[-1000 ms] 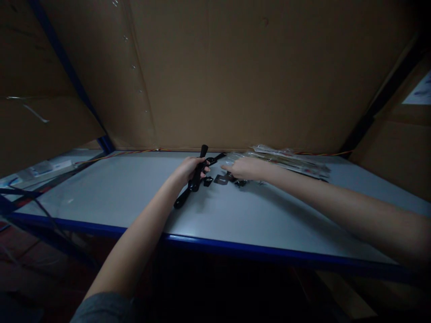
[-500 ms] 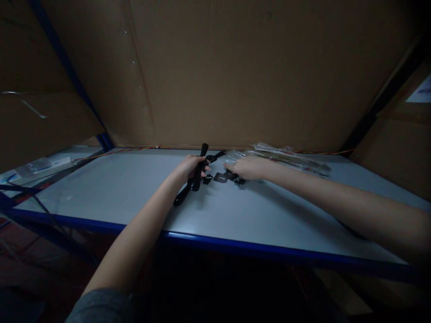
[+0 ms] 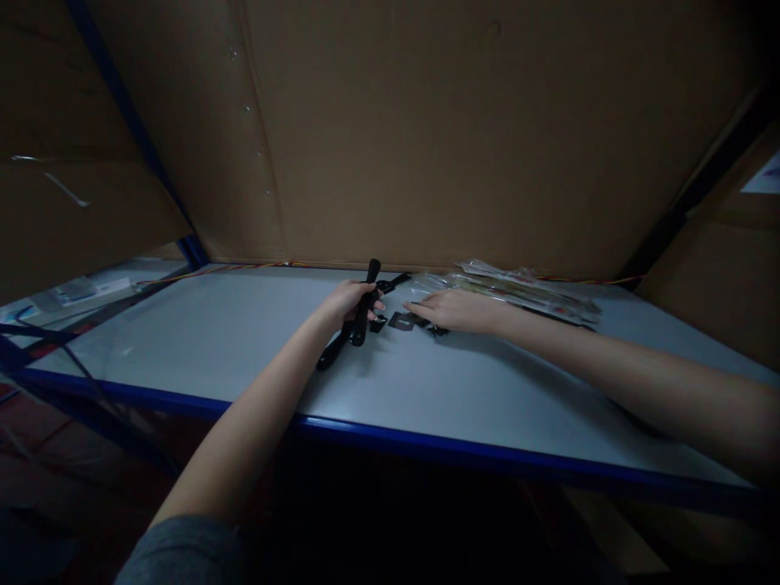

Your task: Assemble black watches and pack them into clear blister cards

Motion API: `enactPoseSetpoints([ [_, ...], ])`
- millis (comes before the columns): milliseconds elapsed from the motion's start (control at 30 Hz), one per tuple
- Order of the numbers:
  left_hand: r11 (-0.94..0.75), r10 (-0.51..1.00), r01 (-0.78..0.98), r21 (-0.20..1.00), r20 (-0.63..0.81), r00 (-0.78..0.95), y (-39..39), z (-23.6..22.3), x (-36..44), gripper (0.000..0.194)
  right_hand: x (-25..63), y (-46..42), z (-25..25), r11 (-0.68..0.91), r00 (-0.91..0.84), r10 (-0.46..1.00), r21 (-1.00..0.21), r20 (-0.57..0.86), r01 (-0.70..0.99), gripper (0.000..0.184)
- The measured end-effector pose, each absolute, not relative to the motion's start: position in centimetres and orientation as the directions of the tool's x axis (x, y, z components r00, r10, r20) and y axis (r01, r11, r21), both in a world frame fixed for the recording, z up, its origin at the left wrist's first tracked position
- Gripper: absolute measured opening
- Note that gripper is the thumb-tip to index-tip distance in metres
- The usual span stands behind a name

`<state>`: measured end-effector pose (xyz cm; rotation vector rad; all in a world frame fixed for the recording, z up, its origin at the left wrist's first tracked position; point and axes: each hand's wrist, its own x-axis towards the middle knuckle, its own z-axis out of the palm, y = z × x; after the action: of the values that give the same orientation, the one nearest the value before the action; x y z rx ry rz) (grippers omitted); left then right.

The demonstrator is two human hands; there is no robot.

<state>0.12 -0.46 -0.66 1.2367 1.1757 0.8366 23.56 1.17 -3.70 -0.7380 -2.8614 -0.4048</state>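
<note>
My left hand (image 3: pixel 350 302) is closed around a black spokeshave (image 3: pixel 359 329), a bar with flared, rounded ends, tilted above the tabletop. Crossing behind and under it is a second black handled bar (image 3: pixel 331 355), whose far end (image 3: pixel 399 280) shows past my fingers. My right hand (image 3: pixel 451 310) rests low over small dark parts, fingertips together and pointing left; what they grip is hidden. Between my hands lie a flat dark plate with a slot (image 3: pixel 400 322) and a small black piece (image 3: pixel 379 324). Another dark part (image 3: pixel 436 330) peeks out below my right hand.
Clear plastic bags (image 3: pixel 524 288) lie behind my right forearm. A tall cardboard wall (image 3: pixel 426 146) closes off the back of the grey tabletop (image 3: pixel 244 325), with thin red and yellow wires (image 3: pixel 262 265) along its foot. A blue rail (image 3: pixel 366 431) edges the front.
My right hand has shifted slightly over the small parts, its fingers now extending further left. The left hand keeps its hold on the spokeshave. The view has tilted a little.
</note>
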Motion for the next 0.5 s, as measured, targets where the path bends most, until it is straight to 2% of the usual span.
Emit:
enactPoseSetpoints([
  [167, 0.199, 0.945, 0.148, 0.969, -0.23, 0.233, -0.4, -0.9, 0.2, 0.019, 23.9, 0.9, -3.6, 0.87, -0.916, 0.36, 0.291, 0.177, 0.398, 0.04],
  [267, 0.199, 0.941, 0.174, 0.964, -0.237, 0.24, -0.4, -1.1, 0.3, 0.019, 23.8, 0.9, -3.6, 0.837, -0.892, 0.395, 0.314, 0.221, 0.448, 0.038],
  [400, 0.21, 0.931, 0.199, 0.957, -0.258, 0.258, -0.2, -1.5, 0.4, 0.019, 23.3, 0.9, -3.4, 0.742, -0.826, 0.441, 0.375, 0.35, 0.555, 0.04],
  [500, 0.209, 0.921, 0.195, 0.958, -0.26, 0.29, 0.1, -2.0, 0.5, 0.019, 23.0, 0.9, -3.1, 0.698, -0.757, 0.499, 0.323, 0.421, 0.64, 0.04],
])
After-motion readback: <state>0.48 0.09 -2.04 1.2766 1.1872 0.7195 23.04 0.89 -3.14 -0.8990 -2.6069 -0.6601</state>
